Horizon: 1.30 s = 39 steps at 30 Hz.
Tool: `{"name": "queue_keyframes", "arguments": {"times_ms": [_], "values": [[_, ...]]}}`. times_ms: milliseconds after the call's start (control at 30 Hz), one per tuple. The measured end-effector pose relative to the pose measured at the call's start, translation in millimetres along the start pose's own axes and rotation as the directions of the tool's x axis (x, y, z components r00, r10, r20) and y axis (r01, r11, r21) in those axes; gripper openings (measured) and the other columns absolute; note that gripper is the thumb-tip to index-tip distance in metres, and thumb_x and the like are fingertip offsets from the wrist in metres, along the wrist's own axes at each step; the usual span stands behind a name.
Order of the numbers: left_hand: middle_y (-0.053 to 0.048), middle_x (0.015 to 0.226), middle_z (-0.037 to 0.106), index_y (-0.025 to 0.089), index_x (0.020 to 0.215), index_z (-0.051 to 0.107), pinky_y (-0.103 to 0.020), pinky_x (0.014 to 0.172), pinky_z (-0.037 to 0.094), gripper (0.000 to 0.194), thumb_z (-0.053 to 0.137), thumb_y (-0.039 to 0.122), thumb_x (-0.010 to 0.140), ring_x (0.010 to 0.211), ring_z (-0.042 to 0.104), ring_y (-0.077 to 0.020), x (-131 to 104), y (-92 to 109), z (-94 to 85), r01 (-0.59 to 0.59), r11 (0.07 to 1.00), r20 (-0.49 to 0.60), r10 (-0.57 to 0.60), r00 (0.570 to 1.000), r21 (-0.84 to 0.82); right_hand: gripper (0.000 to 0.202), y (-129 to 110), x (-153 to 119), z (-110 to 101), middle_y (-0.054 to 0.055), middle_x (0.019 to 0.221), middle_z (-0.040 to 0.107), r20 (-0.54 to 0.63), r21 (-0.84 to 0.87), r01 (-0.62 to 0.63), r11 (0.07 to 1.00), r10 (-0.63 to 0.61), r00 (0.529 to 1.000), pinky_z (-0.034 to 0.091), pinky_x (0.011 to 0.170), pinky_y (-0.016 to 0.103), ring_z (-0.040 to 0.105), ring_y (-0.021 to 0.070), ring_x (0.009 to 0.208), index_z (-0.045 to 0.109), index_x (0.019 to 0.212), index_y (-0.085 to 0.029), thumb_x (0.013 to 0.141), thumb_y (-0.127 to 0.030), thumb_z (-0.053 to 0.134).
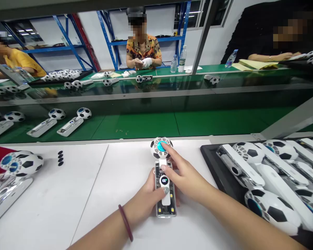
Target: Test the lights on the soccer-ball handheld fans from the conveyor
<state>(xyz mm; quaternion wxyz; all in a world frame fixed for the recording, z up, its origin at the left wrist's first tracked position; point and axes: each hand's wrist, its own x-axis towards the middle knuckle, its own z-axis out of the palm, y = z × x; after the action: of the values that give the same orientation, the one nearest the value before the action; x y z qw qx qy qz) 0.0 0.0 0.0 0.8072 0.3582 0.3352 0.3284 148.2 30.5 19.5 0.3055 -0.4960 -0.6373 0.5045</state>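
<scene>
- One handheld fan with a football-patterned head and a clear-cased handle lies flat on the white worktop, head pointing away from the person, in the middle of the view.
- The left hand cups the handle from its left side; the thumb lies across the front just below the small round display, which is lit, and the other fingers are tucked under or behind the handle, so the hand is closed around it.
- The right hand comes in from the right with its fingers spread: the forefinger tip rests on the blue centre of the fan head, and another fingertip touches the white neck just below the head.
- A dark red bracelet sits on the left wrist.
- To the right, a black tray holds a crowded pile of similar fans, just beside the right forearm.
- At the left edge more such fans lie on the worktop, with a column of small black oval pads near them; what these are is hard to make out.
- Beyond the worktop runs a green conveyor belt with a few fans lying on it at the left.
- Across the belt, a person in a patterned shirt sits with both hands together on something white.
</scene>
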Motion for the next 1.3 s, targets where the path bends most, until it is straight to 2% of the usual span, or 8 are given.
{"name": "queue_keyframes", "arguments": {"times_ms": [200,367,433,533,633,900,1167,1300], "values": [[-0.006,0.085,0.06,0.022,0.125,0.022,-0.031,0.065,0.045,0.072,0.068,0.034,0.071,0.076,0.061,-0.0202,2.9,-5.9,-8.5,-0.034,0.999,0.104,0.033,0.994,0.002,0.06,-1.6,-1.4,1.7,0.004,0.128,0.047,-0.005,0.082,-0.029,0.996,0.029,1.0,0.044,0.088,0.041,0.054,0.0217,0.104,0.018,0.137,-0.04,0.085,-0.031,0.046],[-0.006,0.091,0.057,0.023,0.125,0.021,-0.033,0.068,0.046,0.071,0.067,0.031,0.072,0.079,0.061,-0.02,3.0,-5.5,-11.6,-0.004,1.0,0.134,0.006,0.991,-0.016,0.09,-8.0,0.3,0.8,0.005,0.122,0.048,0.016,0.377,-0.156,0.913,0.162,0.987,0.051,0.071,0.032,0.06,0.0164,0.088,-0.015,0.136,-0.041,0.081,-0.03,0.056],[-0.006,0.091,0.057,0.023,0.125,0.02,-0.034,0.068,0.046,0.071,0.067,0.032,0.072,0.08,0.06,-0.0204,2.3,-6.1,-11.9,0.012,1.0,0.133,-0.01,0.991,-0.015,0.087,-7.5,1.8,-0.1,0.005,0.112,0.053,0.088,0.469,-0.231,0.852,0.216,0.973,0.049,0.056,0.025,0.061,0.0142,0.074,-0.004,0.138,-0.037,0.078,-0.032,0.059],[-0.007,0.091,0.057,0.023,0.123,0.022,-0.033,0.065,0.046,0.072,0.069,0.036,0.07,0.079,0.06,-0.0209,0.6,-7.4,-11.7,0.015,1.0,0.144,-0.015,0.99,-0.004,0.056,-2.7,2.5,-0.6,0.003,0.082,0.06,0.286,0.527,-0.377,0.762,0.258,0.923,0.038,0.037,0.019,0.053,0.0102,0.048,0.037,0.127,-0.022,0.077,-0.037,0.058],[-0.006,0.093,0.056,0.024,0.123,0.022,-0.035,0.068,0.046,0.075,0.071,0.04,0.067,0.08,0.061,-0.0214,-1.2,-7.0,-11.0,0.049,0.998,0.208,-0.056,0.977,0.041,0.042,1.2,0.5,-0.7,0.007,0.087,0.062,0.39,0.55,-0.447,0.705,0.257,0.884,0.033,0.032,0.018,0.048,0.0074,0.042,0.055,0.109,-0.017,0.076,-0.041,0.058],[-0.007,0.092,0.055,0.021,0.116,0.029,-0.037,0.068,0.046,0.07,0.072,0.041,0.065,0.079,0.061,-0.0223,-2.6,-4.3,-10.0,0.08,0.993,0.261,-0.1,0.96,0.087,0.035,1.3,-1.7,-0.5,0.002,0.062,0.057,0.472,0.553,-0.478,0.682,0.216,0.855,0.031,0.029,0.017,0.043,0.007,0.034,0.062,0.099,-0.015,0.077,-0.041,0.054],[-0.007,0.095,0.055,0.023,0.113,0.027,-0.039,0.069,0.046,0.066,0.072,0.035,0.066,0.081,0.062,-0.0234,-1.9,-6.7,-9.6,0.109,0.992,0.229,-0.12,0.966,0.063,0.03,-1.0,-1.1,-1.7,0.007,0.101,0.06,0.471,0.6,-0.512,0.614,0.247,0.847,0.031,0.029,0.018,0.051,0.0082,0.046,0.063,0.099,-0.018,0.077,-0.037,0.055],[-0.007,0.095,0.054,0.024,0.116,0.025,-0.038,0.069,0.046,0.067,0.07,0.032,0.068,0.083,0.061,-0.0239,-2.4,-7.9,-9.3,0.109,0.993,0.234,-0.117,0.965,0.049,0.031,-3.6,-2.4,-3.8,0.008,0.106,0.059,0.468,0.595,-0.526,0.608,0.27,0.841,0.03,0.03,0.018,0.054,0.0102,0.051,0.063,0.101,-0.018,0.077,-0.036,0.055]]}}
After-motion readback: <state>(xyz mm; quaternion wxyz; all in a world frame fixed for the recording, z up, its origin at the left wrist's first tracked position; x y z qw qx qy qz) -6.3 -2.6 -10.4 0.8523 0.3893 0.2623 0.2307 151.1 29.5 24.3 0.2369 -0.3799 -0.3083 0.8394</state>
